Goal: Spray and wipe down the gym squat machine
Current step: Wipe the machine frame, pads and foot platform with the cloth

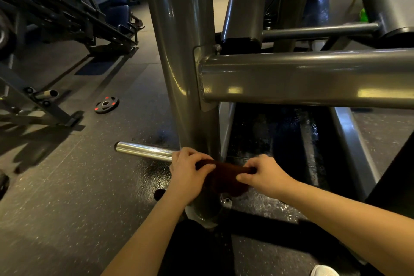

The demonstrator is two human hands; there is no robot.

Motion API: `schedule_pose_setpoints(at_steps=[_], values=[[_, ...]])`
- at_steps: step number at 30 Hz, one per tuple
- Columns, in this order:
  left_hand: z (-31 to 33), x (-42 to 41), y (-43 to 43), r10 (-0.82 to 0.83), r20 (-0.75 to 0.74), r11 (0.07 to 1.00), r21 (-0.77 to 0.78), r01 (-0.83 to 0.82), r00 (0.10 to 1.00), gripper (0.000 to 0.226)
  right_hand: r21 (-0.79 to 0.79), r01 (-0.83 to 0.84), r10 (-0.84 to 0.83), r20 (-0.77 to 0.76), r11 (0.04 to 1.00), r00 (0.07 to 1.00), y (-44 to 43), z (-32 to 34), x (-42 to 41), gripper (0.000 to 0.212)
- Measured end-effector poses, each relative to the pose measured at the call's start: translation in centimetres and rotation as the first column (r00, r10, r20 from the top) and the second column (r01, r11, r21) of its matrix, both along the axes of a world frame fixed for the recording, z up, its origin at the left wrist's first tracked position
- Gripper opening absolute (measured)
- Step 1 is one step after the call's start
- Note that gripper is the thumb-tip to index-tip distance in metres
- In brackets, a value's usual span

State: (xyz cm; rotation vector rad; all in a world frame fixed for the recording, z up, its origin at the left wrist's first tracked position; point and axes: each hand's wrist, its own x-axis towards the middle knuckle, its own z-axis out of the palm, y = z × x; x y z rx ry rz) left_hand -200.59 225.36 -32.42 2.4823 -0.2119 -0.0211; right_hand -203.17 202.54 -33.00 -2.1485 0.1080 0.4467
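Head camera, looking down: left hand and right hand each pinch an end of a dark red cloth drawn against the upright post near its base. The floor by the base shines wet, so spraying seems done here; the crossbar and farther frame probably remain to wipe.

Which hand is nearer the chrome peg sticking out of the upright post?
Left. The left hand grips the dark cloth right beside the inner end of the chrome peg; the right hand grips the cloth's other end, on the far side of the upright post.
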Motion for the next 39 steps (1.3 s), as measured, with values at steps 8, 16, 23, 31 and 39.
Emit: schedule_pose_setpoints(at_steps=[8, 16, 23, 31, 39], values=[[2.7, 1.9, 1.4, 0.057, -0.022, 0.931, -0.361, -0.061, 0.998, 0.015, 0.625, 0.338, -0.25, -0.227, 0.704, 0.941, 2.9, 2.9, 0.1, 0.013], [4.7, 5.3, 2.6, 0.219, -0.056, 0.767, -0.607, -0.207, 0.974, 0.05, 0.744, 0.412, -0.603, -0.016, 0.526, 0.798, 8.3, 6.1, 2.6, 0.012], [4.7, 8.3, 2.7, 0.166, -0.036, 0.733, -0.664, -0.148, 0.985, 0.049, 0.684, 0.28, -0.597, 0.28, 0.673, 0.752, 13.8, 5.3, 5.4, 0.034], [4.1, 9.0, 3.3, 0.14, -0.039, 0.721, -0.681, -0.129, 0.989, 0.051, 0.575, 0.506, -0.727, 0.252, 0.643, 0.639, 14.1, 4.9, 9.1, 0.061], [3.3, 10.3, 4.8, 0.097, -0.088, 0.705, -0.697, -0.131, 0.991, 0.056, 0.447, 0.446, -0.582, 0.233, 0.775, 0.779, 14.1, 2.5, 10.6, 0.093]])
